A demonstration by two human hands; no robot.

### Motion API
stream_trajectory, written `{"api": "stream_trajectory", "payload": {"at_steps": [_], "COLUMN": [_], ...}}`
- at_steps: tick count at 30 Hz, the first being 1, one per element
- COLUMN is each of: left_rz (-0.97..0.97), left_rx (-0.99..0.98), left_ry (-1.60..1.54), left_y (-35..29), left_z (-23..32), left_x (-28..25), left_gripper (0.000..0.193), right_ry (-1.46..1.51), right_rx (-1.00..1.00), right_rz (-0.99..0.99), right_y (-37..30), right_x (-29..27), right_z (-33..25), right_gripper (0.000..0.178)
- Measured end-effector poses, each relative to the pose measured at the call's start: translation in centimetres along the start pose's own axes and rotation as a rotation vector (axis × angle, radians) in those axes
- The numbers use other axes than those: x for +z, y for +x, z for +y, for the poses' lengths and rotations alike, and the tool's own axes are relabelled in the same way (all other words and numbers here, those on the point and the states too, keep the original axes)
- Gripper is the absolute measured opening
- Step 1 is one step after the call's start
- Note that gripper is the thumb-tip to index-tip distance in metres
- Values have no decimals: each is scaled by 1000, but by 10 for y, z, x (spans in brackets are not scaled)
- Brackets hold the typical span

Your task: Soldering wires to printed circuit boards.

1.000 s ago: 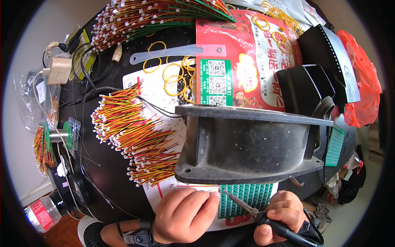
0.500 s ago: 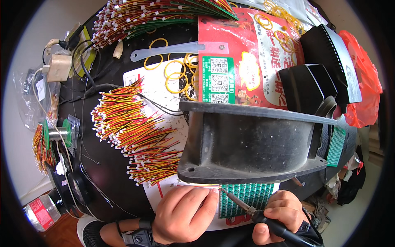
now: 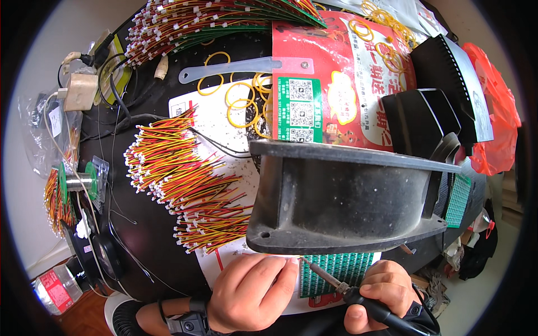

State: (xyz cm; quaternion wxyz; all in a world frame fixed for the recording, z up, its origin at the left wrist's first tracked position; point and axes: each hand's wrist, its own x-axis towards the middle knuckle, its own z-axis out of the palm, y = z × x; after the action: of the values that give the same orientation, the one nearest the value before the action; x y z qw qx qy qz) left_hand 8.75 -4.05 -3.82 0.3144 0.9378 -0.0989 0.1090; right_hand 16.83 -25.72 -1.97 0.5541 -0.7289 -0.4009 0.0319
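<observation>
My right hand [image 3: 385, 288] grips the black handle of a soldering iron [image 3: 367, 305], whose metal tip reaches the top left corner of a green circuit board panel [image 3: 338, 273]. My left hand [image 3: 249, 292] is closed beside that corner, its thumb and fingers pinching thin wires [image 3: 274, 256] that are largely hidden behind the fingers. Just above both hands stands a black fan housing [image 3: 350, 196], covering part of the work sheet. Left of it lies a wide row of short red, yellow and black wires with white connectors [image 3: 174, 168].
More connector wires [image 3: 207, 25] lie heaped at the back. Rubber bands [image 3: 241, 103] surround a translucent plastic strip [image 3: 224, 70]. A solder spool [image 3: 78, 182] stands at left. A red printed sheet [image 3: 330, 67] and black boxes [image 3: 423, 117] are behind the fan; a red bag [image 3: 490, 112] hangs right.
The view has shifted slightly, so the fan housing appears a little farther right and lower. Both hands keep their hold, and the iron's tip stays at the panel's corner.
</observation>
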Motion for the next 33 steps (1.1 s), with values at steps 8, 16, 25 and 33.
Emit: {"api": "stream_trajectory", "payload": {"at_steps": [8,16,25,33], "left_rz": [-7,-9,29,17], "left_rx": [11,23,-26,-14], "left_ry": [50,36,0,-38], "left_y": [7,-2,2,8], "left_z": [4,1,6,7], "left_x": [-1,1,0,-1], "left_gripper": [23,25,25,24], "right_ry": [3,25,23,3], "right_rx": [23,-12,-26,13], "right_rz": [-7,28,18,10], "right_y": [0,-4,-4,0], "right_x": [-1,-3,-4,-8], "right_z": [-1,0,2,-6], "right_gripper": [29,26,26,26]}}
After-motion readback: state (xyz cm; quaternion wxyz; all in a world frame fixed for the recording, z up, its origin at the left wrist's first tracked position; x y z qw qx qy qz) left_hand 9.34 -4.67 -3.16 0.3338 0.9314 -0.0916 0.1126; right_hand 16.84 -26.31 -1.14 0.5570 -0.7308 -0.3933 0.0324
